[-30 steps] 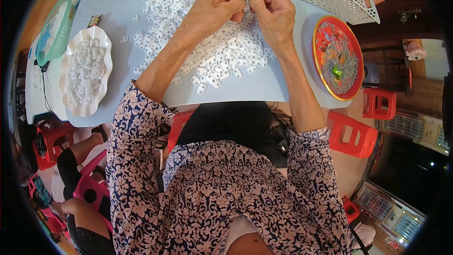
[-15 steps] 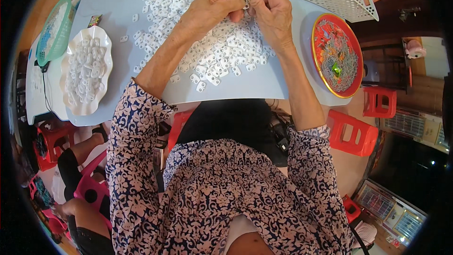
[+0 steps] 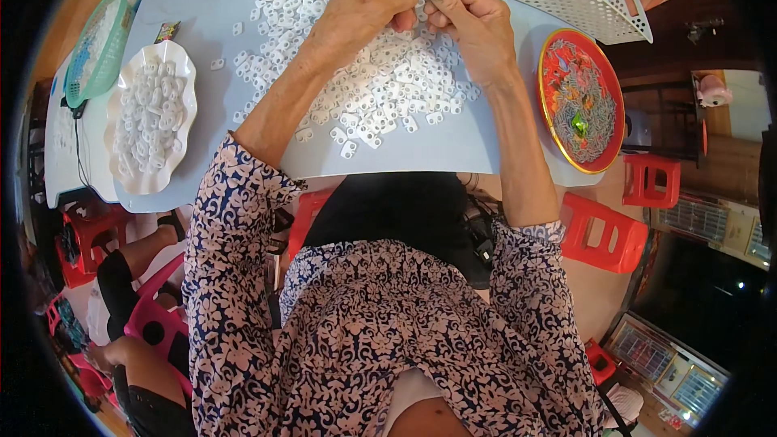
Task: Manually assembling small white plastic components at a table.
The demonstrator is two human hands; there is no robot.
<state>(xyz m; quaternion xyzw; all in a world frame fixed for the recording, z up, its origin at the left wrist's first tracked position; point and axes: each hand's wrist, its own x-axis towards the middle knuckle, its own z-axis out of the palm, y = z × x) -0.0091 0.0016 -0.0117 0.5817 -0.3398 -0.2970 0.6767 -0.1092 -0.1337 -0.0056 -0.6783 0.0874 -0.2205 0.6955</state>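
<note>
My left hand [image 3: 368,12] is closed in a pinch, with a small white plastic piece [image 3: 419,0] just showing at its fingertips. My right hand [image 3: 473,24] meets it there, thumb and forefinger pressed together; whatever they grip is too small and covered to make out. Both hands hover over a spread heap of white two-holed plastic pieces [image 3: 380,89] on the pale blue-grey table [image 3: 275,163]. To the right stands a red, gold-rimmed plate [image 3: 544,105] with many thin grey metal pieces [image 3: 589,93] and a shiny green bit [image 3: 579,122] on it.
At the left, a white wavy-edged dish [image 3: 188,85] holds more white pieces, beside a green basket [image 3: 121,40] and a small wrapper [image 3: 167,31]. A white perforated basket [image 3: 558,8] stands far right. Red stools [image 3: 603,231] flank the table. Another person's legs [image 3: 150,372] show lower left.
My hands stay together at the fingertips. The right hand has turned slightly and its fingers have curled in lower. The whole view has shifted a little.
</note>
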